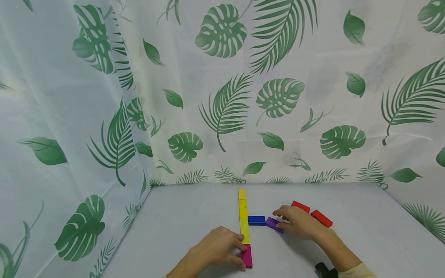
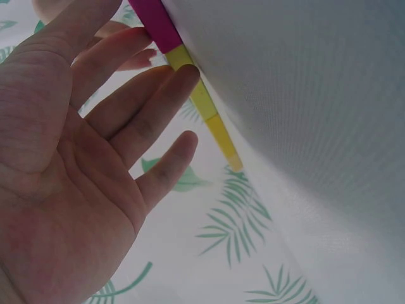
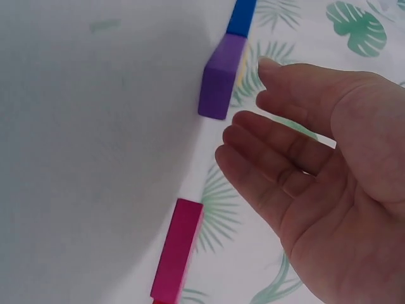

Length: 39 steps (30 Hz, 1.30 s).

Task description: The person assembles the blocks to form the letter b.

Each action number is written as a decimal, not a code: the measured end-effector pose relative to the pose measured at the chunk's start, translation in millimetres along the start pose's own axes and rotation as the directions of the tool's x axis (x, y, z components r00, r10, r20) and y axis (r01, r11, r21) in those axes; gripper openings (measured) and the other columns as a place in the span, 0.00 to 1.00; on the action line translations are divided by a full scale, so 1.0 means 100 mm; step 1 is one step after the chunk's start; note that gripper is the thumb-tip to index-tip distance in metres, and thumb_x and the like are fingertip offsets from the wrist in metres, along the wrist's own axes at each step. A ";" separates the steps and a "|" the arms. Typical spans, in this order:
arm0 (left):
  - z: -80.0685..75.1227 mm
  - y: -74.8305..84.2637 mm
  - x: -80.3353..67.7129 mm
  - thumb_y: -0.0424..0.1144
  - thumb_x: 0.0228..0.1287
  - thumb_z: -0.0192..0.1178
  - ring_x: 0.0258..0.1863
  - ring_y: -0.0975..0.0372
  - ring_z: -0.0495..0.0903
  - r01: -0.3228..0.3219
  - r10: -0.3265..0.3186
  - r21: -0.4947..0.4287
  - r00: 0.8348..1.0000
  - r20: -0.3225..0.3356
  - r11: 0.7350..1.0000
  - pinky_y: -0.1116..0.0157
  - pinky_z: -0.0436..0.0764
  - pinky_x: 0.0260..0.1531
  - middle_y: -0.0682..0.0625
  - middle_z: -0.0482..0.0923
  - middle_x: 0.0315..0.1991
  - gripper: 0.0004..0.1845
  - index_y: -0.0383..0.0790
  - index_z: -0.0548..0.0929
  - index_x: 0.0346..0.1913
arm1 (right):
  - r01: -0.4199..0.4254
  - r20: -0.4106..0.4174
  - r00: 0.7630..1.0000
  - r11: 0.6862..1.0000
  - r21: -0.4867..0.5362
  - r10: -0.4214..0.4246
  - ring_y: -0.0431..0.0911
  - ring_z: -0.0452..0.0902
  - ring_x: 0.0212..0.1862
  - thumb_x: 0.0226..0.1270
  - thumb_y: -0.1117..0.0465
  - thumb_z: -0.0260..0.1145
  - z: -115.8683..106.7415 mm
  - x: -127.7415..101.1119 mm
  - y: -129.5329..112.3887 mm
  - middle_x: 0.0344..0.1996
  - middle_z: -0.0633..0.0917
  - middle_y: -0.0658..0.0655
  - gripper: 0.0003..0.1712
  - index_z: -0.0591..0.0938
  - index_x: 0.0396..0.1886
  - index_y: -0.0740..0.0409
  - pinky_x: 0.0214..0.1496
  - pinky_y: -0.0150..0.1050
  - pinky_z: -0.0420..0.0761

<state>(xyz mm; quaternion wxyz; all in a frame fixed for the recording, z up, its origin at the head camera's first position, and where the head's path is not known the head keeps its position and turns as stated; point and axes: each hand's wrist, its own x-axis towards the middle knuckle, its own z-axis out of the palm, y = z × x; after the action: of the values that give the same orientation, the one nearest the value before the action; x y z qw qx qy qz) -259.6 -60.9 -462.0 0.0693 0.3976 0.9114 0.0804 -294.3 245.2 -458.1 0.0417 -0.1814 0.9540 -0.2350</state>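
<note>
Here my left hand (image 1: pixel 217 247) lay relaxed against the yellow row (image 1: pixel 243 216), my right hand (image 1: pixel 299 223) loose beside the purple block (image 1: pixel 274 224); I feared one nudge could bend the row.

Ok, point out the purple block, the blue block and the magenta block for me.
purple block (image 3: pixel 217 79), right wrist view, its side face.
blue block (image 1: pixel 256 220), head view, its top face.
magenta block (image 1: pixel 247 256), head view, its top face beside the fingers.

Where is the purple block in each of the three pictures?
Head: the purple block lies low and right of centre, at the right hand, just right of the blue block.
Left wrist: not in view; only the left hand by the yellow and magenta row.
Right wrist: upper middle, off the fingertips.
Shared landmark: the blue block, next to the purple one in both views.
</note>
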 end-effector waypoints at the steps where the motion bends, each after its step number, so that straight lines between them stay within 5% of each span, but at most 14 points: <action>1: 0.00 0.00 0.00 0.64 0.54 0.76 0.58 0.71 0.83 -0.001 0.001 0.001 1.000 0.000 1.000 0.66 0.80 0.60 0.64 0.85 0.59 0.24 0.66 0.90 0.54 | 0.002 -0.006 1.000 1.000 0.006 -0.002 0.48 0.84 0.51 0.65 0.58 0.76 -0.01 0.00 0.02 0.49 0.88 0.50 0.21 0.87 0.58 0.54 0.52 0.48 0.88; 14: 0.01 -0.01 -0.01 0.64 0.54 0.76 0.58 0.71 0.83 -0.034 0.034 0.013 0.999 -0.017 0.999 0.68 0.80 0.58 0.62 0.85 0.59 0.25 0.64 0.90 0.55 | 0.160 -0.069 0.984 0.985 -0.065 -0.164 0.51 0.85 0.48 0.67 0.59 0.74 -0.18 -0.08 0.24 0.51 0.88 0.57 0.22 0.86 0.58 0.62 0.49 0.47 0.87; 29: 0.00 -0.01 0.00 0.64 0.54 0.75 0.57 0.71 0.83 -0.004 0.004 -0.002 1.000 0.001 1.000 0.65 0.80 0.59 0.64 0.85 0.59 0.24 0.65 0.90 0.54 | 0.106 -0.072 0.991 0.993 -0.044 -0.109 0.54 0.85 0.51 0.68 0.59 0.73 -0.35 -0.16 0.42 0.53 0.88 0.61 0.24 0.85 0.60 0.66 0.54 0.56 0.85; 39: -0.01 0.00 0.00 0.64 0.54 0.75 0.57 0.71 0.83 -0.003 0.003 -0.008 1.000 0.004 1.000 0.66 0.80 0.59 0.64 0.85 0.58 0.24 0.65 0.90 0.54 | 0.130 -0.090 0.987 0.990 -0.054 -0.134 0.46 0.81 0.45 0.65 0.60 0.75 -0.33 -0.19 0.54 0.48 0.88 0.55 0.23 0.86 0.58 0.65 0.49 0.42 0.84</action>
<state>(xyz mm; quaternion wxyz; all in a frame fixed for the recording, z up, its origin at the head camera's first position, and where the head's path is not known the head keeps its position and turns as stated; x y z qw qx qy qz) -259.7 -61.4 -461.4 0.0724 0.3990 0.9103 0.0834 -299.8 310.6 -453.5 -0.0230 -0.2339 0.9461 -0.2227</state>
